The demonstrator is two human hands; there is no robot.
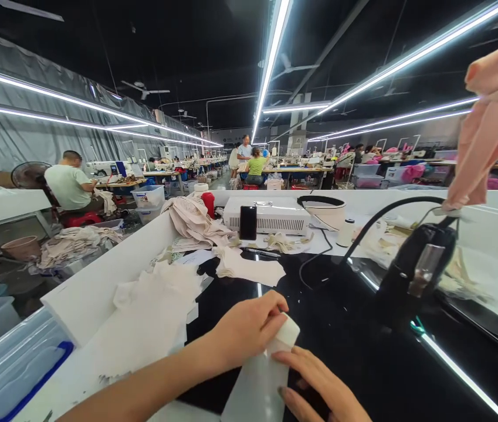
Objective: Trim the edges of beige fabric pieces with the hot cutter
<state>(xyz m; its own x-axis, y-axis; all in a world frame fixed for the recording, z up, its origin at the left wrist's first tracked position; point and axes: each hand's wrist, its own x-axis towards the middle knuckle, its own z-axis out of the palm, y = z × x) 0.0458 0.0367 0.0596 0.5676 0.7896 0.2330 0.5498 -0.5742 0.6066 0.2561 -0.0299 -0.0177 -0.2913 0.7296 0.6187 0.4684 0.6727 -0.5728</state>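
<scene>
My left hand [251, 325] is closed, its thumb and bent fingers on a small white cloth piece [289, 332]. That piece lies at the far end of a long translucent sheet [255, 390], which runs down to the bottom edge of the view. My right hand [319, 381] comes in from the lower right with its fingers outstretched and apart. Its fingertips touch the sheet's right side, just below the cloth piece. Beneath both hands is a glossy black table surface [341, 340]. What lies under the left fingers is partly hidden.
Cream cut pieces [152, 310] heap at left, and a small stack [249, 266] lies ahead. Behind stand a phone [248, 223], a white vented box [270, 214] and a thread cone [345, 233]. A black machine head [424, 264] with a cable rises at right.
</scene>
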